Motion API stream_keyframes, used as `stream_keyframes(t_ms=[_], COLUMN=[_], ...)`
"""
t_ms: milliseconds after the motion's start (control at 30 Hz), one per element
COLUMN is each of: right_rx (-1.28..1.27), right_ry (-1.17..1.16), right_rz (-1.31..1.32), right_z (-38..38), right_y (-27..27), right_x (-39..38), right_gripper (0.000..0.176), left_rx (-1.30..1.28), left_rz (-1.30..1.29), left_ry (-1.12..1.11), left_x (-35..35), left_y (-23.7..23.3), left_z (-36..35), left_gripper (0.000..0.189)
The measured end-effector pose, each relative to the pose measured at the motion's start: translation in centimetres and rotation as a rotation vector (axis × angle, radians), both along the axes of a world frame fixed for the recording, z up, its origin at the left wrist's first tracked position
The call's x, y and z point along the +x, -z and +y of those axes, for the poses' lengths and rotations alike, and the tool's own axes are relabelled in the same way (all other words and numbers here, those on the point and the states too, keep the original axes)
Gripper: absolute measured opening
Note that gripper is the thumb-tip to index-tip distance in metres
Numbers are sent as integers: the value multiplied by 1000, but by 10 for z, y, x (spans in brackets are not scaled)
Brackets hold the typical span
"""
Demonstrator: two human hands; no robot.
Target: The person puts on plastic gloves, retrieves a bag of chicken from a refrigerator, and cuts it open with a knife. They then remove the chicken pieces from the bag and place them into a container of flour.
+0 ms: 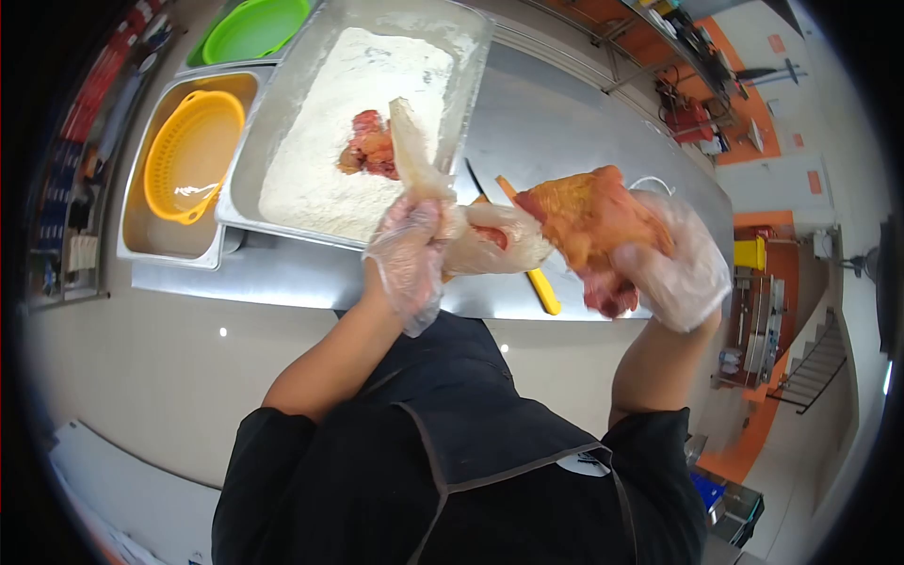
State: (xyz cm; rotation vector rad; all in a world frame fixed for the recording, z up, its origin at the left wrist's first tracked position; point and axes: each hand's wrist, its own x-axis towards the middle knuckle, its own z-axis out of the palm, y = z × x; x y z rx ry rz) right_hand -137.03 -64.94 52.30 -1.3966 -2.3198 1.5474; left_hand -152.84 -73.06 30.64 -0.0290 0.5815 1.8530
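Observation:
Both hands wear clear plastic gloves. My left hand [411,247] is closed on the gathered neck of a clear plastic bag [494,240], beside the front edge of the flour tray. Some reddish meat shows inside the bag. My right hand [673,259] grips a large orange-red piece of raw meat [589,221] at the right, above the steel table; its left edge meets the bag's end. Another piece of raw meat [370,146] lies on white flour [325,141] in the metal tray [247,174].
A yellow-handled knife [543,290] lies on the steel table [537,104], partly under the bag. Left of the tray, a yellow basket [190,155] sits in a metal pan [135,212], with a green basket [254,30] behind. Shelving [650,38] stands beyond the table.

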Motion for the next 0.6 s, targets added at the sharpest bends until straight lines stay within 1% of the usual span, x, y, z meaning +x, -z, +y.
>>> stream_keyframes(t_ms=[33, 67, 100, 133, 167, 233, 400, 533, 600], right_rx=[-247, 195, 642, 763, 745, 741, 755, 756, 752], right_ry=[114, 150, 178, 80, -40, -165, -236, -277, -301], right_rz=[156, 367, 558, 591, 592, 591, 582, 569, 553], right_z=[-9, -29, -44, -53, -57, -67, -66, -64, -63], right_y=[-8, 13, 34, 38, 33, 23, 17, 14, 13], right_x=[4, 12, 19, 21, 21, 22, 8, 0, -4], right_gripper=[23, 28, 32, 33, 33, 33, 35, 36, 37], left_rx=[-61, 44, 35, 68, 97, 84, -10, 19, -18], left_rz=[0, -2, -8, 18, 44, 36, 19, 23, 4], left_ry=[-10, 19, 38, 47, 54, 73, 43, 53, 50], left_x=[-1, -3, -3, -3, -3, -3, -1, -1, -1], left_y=[0, 9, 13, 16, 18, 16, 10, 12, 9], left_z=[-1, -3, -4, -4, -5, -9, -13, -14, -14], left_gripper=[12, 12, 12, 12, 12, 12, 15, 16, 16])
